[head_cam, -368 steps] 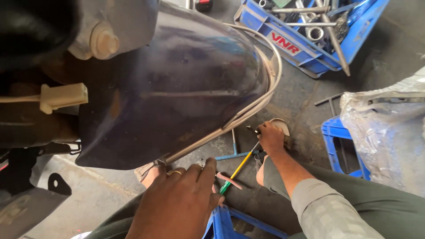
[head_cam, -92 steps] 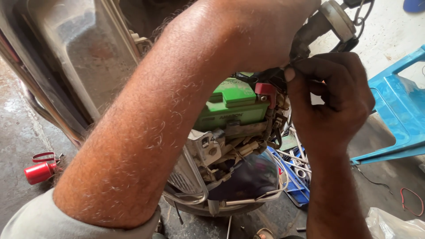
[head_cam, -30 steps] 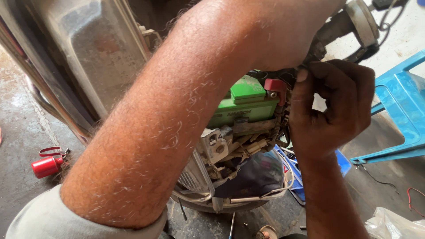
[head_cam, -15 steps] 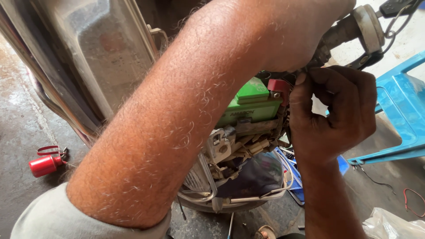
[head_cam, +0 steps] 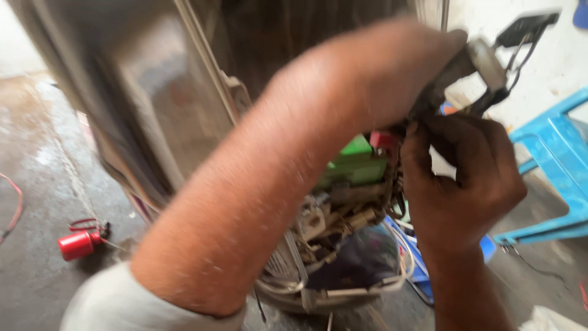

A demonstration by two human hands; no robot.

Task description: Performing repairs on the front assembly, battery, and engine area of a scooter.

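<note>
The left forearm crosses the frame diagonally; the left hand (head_cam: 392, 67) is blurred, its grip cannot be told. The right hand (head_cam: 459, 178) pinches wires (head_cam: 398, 184) beside the green battery (head_cam: 355, 162), whose long axis runs roughly level. Farther left, a red can (head_cam: 78, 244) lies on the floor (head_cam: 37, 184).

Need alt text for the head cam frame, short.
Blurred view down at two bare hands working at the wiring beside a green battery inside an opened scooter body. The right hand pinches wires by a red terminal cap; the left forearm crosses the frame, its hand hidden. A red can lies on the floor.
</note>
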